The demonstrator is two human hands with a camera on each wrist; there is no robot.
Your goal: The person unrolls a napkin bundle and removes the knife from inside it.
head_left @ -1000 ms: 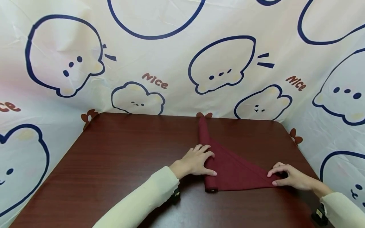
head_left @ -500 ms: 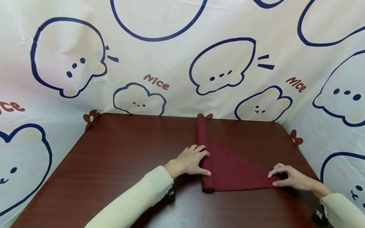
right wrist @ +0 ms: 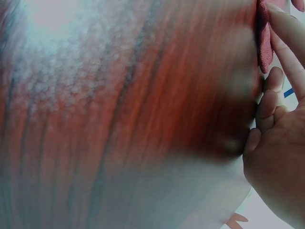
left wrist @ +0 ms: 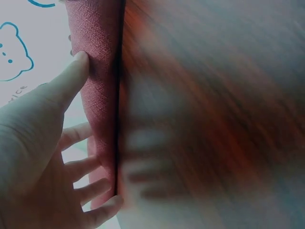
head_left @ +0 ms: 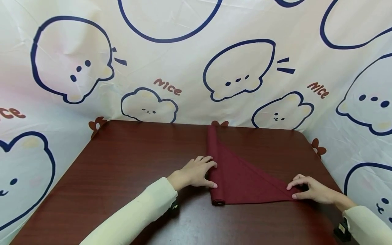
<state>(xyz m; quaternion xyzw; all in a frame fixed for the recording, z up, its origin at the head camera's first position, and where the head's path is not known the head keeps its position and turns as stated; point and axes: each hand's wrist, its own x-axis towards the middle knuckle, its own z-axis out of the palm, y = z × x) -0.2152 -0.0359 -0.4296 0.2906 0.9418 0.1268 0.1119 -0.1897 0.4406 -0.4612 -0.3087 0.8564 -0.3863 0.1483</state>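
A dark red cloth (head_left: 245,180) lies on the brown table, flat and roughly triangular, its left side wound into a long roll (head_left: 214,160). My left hand (head_left: 196,172) rests against the left side of that roll with the fingers spread. Seen from the left wrist, the thumb (left wrist: 78,69) and fingertips touch the rolled cloth (left wrist: 102,86). At the narrow right corner, my right hand (head_left: 312,190) holds the cloth with bent thumb and index finger. In the right wrist view only a small piece of the cloth (right wrist: 265,45) shows beside the thumb.
The wood-grained table (head_left: 128,163) extends around the cloth on all sides. A pale curtain (head_left: 183,64) printed with cartoon bears hangs behind the table and along both sides.
The left hand and the roll have shifted left, and the flat part of the cloth has grown wider. The right hand has stayed at the corner.
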